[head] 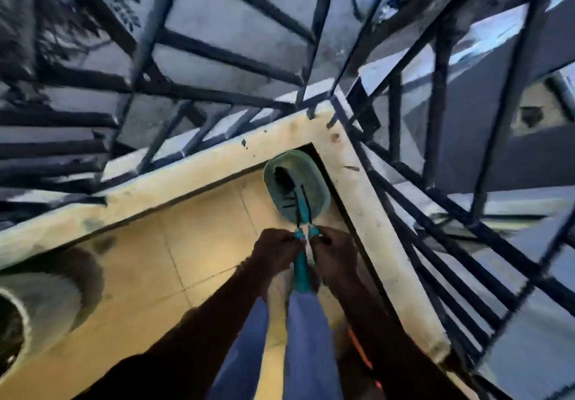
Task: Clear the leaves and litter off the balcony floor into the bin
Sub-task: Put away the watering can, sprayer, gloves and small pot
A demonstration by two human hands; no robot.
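The green bin (306,195) stands on the tiled balcony floor (199,244) in its far right corner, against the low parapet (174,181). The dark end of a teal-handled tool (301,270) reaches into the bin's mouth; what kind of tool it is cannot be told. My left hand (277,253) and right hand (334,256) both grip the handle, close together. A metal grille (217,57) rises beyond the parapet. A round planter (34,303) sits near left.
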